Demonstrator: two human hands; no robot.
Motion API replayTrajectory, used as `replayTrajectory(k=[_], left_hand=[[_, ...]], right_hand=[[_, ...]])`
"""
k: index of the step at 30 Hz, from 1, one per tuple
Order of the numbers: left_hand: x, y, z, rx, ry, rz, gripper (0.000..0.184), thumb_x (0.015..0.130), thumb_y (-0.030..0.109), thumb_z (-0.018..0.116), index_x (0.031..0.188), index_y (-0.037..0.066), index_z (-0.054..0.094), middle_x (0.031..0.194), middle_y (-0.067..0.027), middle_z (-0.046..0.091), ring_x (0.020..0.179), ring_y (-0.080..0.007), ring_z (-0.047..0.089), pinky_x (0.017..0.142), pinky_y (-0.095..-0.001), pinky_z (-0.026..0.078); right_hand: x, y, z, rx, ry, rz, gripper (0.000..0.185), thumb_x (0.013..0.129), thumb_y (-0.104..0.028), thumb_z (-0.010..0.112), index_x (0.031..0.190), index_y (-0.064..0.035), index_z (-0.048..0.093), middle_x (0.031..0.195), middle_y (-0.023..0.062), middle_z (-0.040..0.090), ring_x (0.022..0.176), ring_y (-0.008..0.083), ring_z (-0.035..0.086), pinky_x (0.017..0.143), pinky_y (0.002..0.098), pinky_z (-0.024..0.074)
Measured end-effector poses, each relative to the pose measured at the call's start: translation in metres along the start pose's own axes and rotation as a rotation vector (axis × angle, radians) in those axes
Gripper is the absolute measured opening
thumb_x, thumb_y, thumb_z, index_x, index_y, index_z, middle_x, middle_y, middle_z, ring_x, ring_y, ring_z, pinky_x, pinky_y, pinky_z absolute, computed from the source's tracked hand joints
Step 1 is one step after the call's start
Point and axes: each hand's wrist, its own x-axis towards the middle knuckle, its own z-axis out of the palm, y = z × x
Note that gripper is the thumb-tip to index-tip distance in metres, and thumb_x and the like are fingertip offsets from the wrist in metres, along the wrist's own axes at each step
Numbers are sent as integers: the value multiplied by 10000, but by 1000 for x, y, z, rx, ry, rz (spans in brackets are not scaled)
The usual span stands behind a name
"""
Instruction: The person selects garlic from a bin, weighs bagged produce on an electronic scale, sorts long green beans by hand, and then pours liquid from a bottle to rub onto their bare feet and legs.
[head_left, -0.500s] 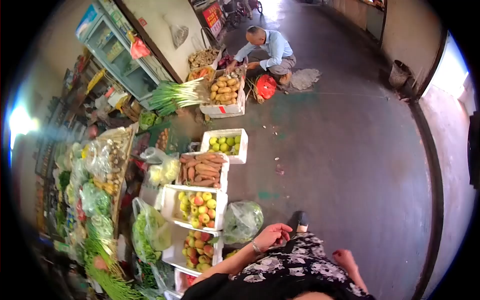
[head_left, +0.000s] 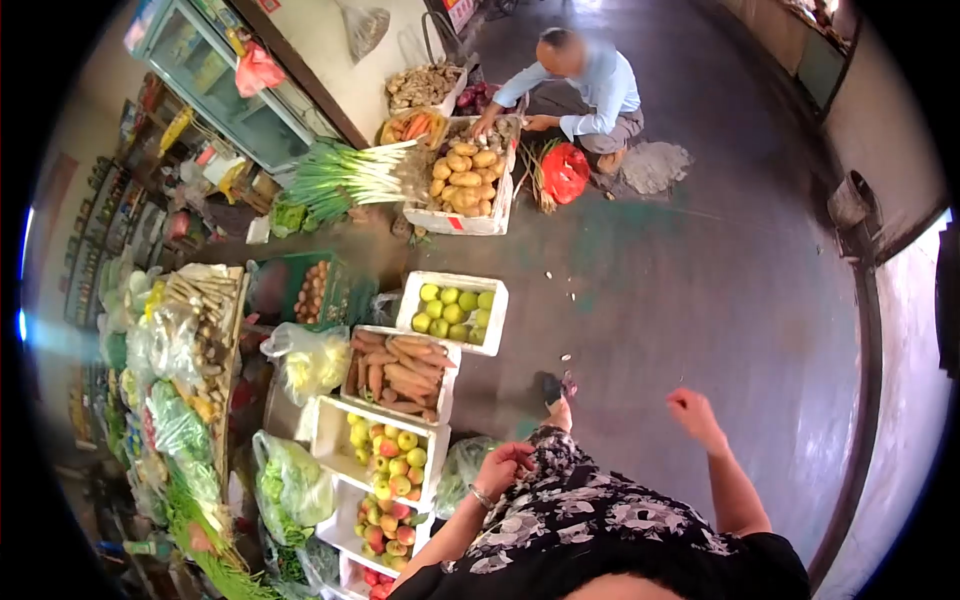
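My left hand (head_left: pixel 503 468), a bracelet (head_left: pixel 481 496) at its wrist, hangs low beside my black-and-white floral clothing (head_left: pixel 610 510). Its fingers are loosely bent and a little apart, with nothing seen in them. A clear plastic bag (head_left: pixel 462 475) on the floor lies nearest to it, along with a white foam box (head_left: pixel 330 435) of apples (head_left: pixel 395 460). My right hand (head_left: pixel 692 412) swings out on the right over bare floor, fingers curled in and nothing showing in them. My foot (head_left: pixel 556 392) is stepping forward on the floor.
Foam boxes of sweet potatoes (head_left: pixel 405 370), green fruit (head_left: pixel 455 312) and potatoes (head_left: pixel 468 180) line the left. Leeks (head_left: pixel 350 180) lie beside the potatoes. A person (head_left: pixel 595 95) squats there, one hand in the produce. Grey floor (head_left: pixel 700 290) runs along a wall with a bucket (head_left: pixel 852 200).
My view has moved forward, bringing the squatting person and potatoes nearer. My right hand has swung up and forward; my left hand has dropped back, its fingers more bent.
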Motion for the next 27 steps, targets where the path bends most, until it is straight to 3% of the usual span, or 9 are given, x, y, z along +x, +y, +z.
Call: replayTrajectory(k=[3,6,8,12,16,18,20,25,27], left_hand=[[56,52,-11,98,68,49,438,694,-100,349,1020,2,622,763,-63,629,662,-108,544,599,-217,427],[106,105,-22,130,68,73,409,706,-96,348,1004,-9,614,745,-58,619,680,-116,556,626,-224,441],[133,147,-25,175,70,18,377,724,-86,358,995,-12,609,741,-57,616,690,-116,562,646,-233,448],[201,214,-27,245,114,64,339,754,-62,384,1003,-16,609,739,-58,620,706,-116,568,654,-240,448],[283,257,-28,222,153,68,324,790,-36,409,1037,-6,617,767,-51,632,741,-110,577,672,-241,457],[315,262,-34,115,293,76,275,838,7,453,1059,-1,616,770,-46,633,740,-112,582,679,-240,463],[335,286,-34,114,260,102,189,893,127,558,1005,-7,629,764,-29,631,691,-106,579,646,-235,459],[369,327,-57,303,366,80,172,902,172,577,923,12,638,679,-10,607,618,-77,543,585,-234,436],[387,329,-78,304,409,73,215,902,220,586,844,20,640,614,2,583,588,-65,526,551,-232,414]], right_hand=[[56,14,32,-118,-206,-3,184,803,-138,593,913,-3,655,829,142,669,737,207,635,664,326,491],[102,19,56,39,-292,128,205,809,-153,600,936,-3,659,816,115,680,714,175,629,650,314,492],[124,11,51,-85,-293,74,219,822,-153,598,962,4,660,793,96,682,680,157,628,638,299,502],[196,5,34,213,-375,334,214,836,-146,589,973,-1,666,755,85,668,669,135,628,639,284,513],[300,6,9,120,-432,319,185,840,-148,575,931,-16,667,736,87,669,655,141,642,599,279,512],[360,8,12,-144,-480,253,253,844,-224,531,944,-34,665,761,163,665,674,267,658,646,354,507],[425,-20,4,-163,-427,260,190,841,-183,544,898,-50,667,692,90,658,639,138,638,577,311,502],[565,-114,-2,96,-292,188,185,853,-161,533,929,-40,650,681,68,627,633,129,603,598,291,474],[606,-149,8,144,-316,172,225,827,-147,577,996,-10,633,726,106,640,636,197,627,625,331,488]])
